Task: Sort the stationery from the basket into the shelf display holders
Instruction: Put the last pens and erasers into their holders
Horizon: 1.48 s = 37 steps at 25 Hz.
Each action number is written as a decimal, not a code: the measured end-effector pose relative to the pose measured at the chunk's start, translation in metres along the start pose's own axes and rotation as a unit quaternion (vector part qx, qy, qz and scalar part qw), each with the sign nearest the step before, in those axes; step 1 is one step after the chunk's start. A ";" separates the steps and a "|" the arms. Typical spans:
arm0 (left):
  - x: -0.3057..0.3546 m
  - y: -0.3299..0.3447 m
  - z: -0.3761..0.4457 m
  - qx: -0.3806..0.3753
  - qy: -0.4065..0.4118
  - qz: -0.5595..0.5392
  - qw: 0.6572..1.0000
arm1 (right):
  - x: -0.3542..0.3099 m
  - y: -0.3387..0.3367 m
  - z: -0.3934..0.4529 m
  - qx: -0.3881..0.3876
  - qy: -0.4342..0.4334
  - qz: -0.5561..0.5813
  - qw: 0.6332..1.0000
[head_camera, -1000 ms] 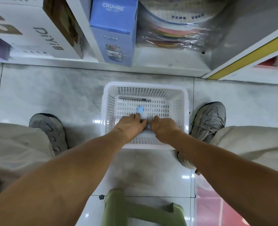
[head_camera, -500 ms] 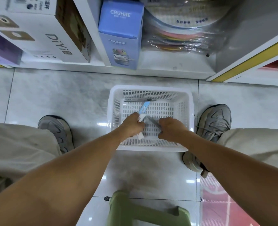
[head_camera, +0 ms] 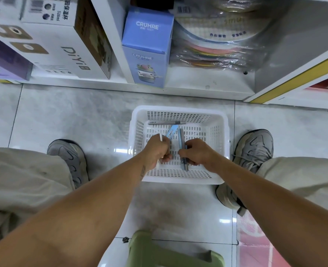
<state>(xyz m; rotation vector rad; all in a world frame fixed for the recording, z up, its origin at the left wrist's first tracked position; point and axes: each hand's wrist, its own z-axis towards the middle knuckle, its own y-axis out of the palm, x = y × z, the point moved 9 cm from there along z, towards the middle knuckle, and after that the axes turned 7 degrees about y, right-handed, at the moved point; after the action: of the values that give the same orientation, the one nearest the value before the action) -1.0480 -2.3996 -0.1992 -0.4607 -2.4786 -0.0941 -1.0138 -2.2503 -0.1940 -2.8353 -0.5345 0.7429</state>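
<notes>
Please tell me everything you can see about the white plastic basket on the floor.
The white rectangular plastic basket stands upright on the pale tiled floor, before the shelf. Its walls and bottom are perforated with small slots; the rim is solid. A grey pen lies along its far wall. Both hands reach inside, each holding pens; whether they touch the basket is unclear.

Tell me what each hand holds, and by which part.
The left hand grips a blue-and-white pen by its lower end. The right hand grips blue-grey pens near their lower ends.

Blue CRUHRE box, white DiYi box, wrapped plates; green stool, grey shoes
</notes>
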 end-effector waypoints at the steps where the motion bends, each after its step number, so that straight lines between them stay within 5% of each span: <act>1: 0.002 0.003 -0.001 -0.009 0.003 0.009 1.000 | -0.002 0.002 0.000 -0.004 -0.006 0.012 1.000; 10: 0.011 0.032 -0.011 -0.140 -0.003 -0.070 0.988 | -0.015 -0.002 -0.002 -0.002 -0.034 0.147 0.989; 19: 0.013 0.024 0.009 -0.088 0.079 0.249 0.961 | -0.004 -0.006 0.003 0.009 0.002 0.275 0.961; 23: 0.028 0.016 0.009 0.017 0.162 0.395 0.904 | -0.009 -0.031 0.006 0.121 -0.022 0.145 0.982; 27: 0.054 0.016 0.007 0.080 0.249 0.590 0.764 | -0.003 -0.041 0.008 0.177 -0.049 0.002 0.983; 29: 0.060 0.026 0.012 0.067 0.254 0.634 0.727 | 0.007 -0.039 0.012 0.183 -0.030 -0.021 0.982; 31: 0.062 0.033 0.018 0.060 0.247 0.656 0.710 | 0.012 -0.037 0.016 0.187 -0.010 -0.039 0.982; 35: 0.065 0.040 0.022 0.029 0.239 0.638 0.732 | 0.011 -0.037 0.019 0.193 -0.009 -0.063 0.979; 37: 0.068 0.048 0.016 0.006 0.270 0.662 0.699 | 0.011 -0.038 0.017 0.197 -0.009 -0.058 0.979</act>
<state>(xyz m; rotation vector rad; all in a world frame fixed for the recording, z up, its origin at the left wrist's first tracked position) -1.0916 -2.3309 -0.1744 -1.7728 -1.1093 0.3291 -1.0251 -2.2097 -0.2045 -2.4136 -0.4873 0.7562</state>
